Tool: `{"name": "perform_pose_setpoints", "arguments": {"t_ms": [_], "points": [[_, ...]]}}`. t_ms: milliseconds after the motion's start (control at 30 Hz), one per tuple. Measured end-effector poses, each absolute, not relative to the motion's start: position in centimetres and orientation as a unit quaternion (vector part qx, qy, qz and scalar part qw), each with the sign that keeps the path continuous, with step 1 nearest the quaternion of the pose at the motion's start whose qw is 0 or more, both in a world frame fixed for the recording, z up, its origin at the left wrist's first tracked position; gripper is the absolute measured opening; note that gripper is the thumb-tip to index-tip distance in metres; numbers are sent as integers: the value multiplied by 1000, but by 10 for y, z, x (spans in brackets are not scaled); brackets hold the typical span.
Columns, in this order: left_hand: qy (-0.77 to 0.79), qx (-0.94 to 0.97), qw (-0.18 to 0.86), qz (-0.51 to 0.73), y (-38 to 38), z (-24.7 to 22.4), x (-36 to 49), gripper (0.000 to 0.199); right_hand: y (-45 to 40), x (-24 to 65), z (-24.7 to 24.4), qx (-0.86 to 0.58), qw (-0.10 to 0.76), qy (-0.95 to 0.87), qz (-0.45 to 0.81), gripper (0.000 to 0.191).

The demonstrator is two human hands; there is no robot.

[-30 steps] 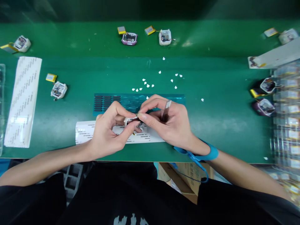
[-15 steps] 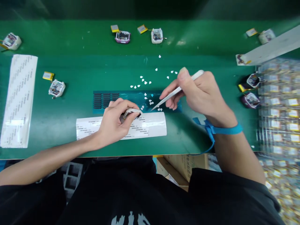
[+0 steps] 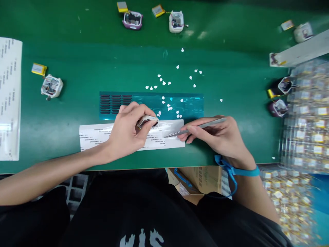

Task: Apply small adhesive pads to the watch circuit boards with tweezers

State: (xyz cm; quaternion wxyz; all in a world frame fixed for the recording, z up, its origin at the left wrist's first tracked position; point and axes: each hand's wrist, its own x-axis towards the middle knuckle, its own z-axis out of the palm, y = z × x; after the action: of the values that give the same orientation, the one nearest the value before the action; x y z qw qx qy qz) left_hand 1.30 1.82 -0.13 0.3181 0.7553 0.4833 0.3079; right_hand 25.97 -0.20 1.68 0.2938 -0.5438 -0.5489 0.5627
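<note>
My left hand [image 3: 131, 130] is closed around a small white device housing [image 3: 147, 120], partly hidden by my fingers, above the white label sheet [image 3: 123, 133]. In my right hand [image 3: 216, 135] is a pair of metal tweezers [image 3: 197, 126], gripped between thumb and fingers. The tweezers' tips point left, over the right part of the label sheet, a short way from the housing. Behind the sheet lies a blue film strip [image 3: 146, 103] with dark adhesive pieces in rows at its left. Several small white round tabs [image 3: 163, 83] are scattered on and behind the film.
Open housings with yellow-edged batteries lie about the green table, such as a white housing [image 3: 51, 86] at left and a purple one [image 3: 132, 20] at the back. Another label sheet [image 3: 10, 99] is at far left. Clear trays [image 3: 305, 120] full of parts stand at right.
My right hand has come down toward me, bringing the tweezers' tips from the blue film to over the label sheet. My left hand still holds the housing. The view has shifted.
</note>
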Motion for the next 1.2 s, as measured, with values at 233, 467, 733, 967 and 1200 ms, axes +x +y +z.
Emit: {"name": "perform_pose_setpoints", "arguments": {"t_ms": [233, 467, 733, 967, 1200], "points": [[481, 760, 313, 304, 18, -3, 13, 5, 4, 262, 21, -504, 254, -572, 595, 7], [468, 771, 295, 315, 18, -3, 13, 4, 7, 263, 17, -509, 275, -571, 583, 20], [290, 876, 208, 325, 12, -9, 10, 8, 2, 258, 12, -493, 303, -601, 551, 27], [287, 886, 185, 315, 14, -10, 13, 7, 3, 268, 8, -454, 371, -543, 601, 14], [353, 786, 332, 383, 11, 0, 10, 5, 9, 239, 26, -416, 534, -541, 499, 13]]}}
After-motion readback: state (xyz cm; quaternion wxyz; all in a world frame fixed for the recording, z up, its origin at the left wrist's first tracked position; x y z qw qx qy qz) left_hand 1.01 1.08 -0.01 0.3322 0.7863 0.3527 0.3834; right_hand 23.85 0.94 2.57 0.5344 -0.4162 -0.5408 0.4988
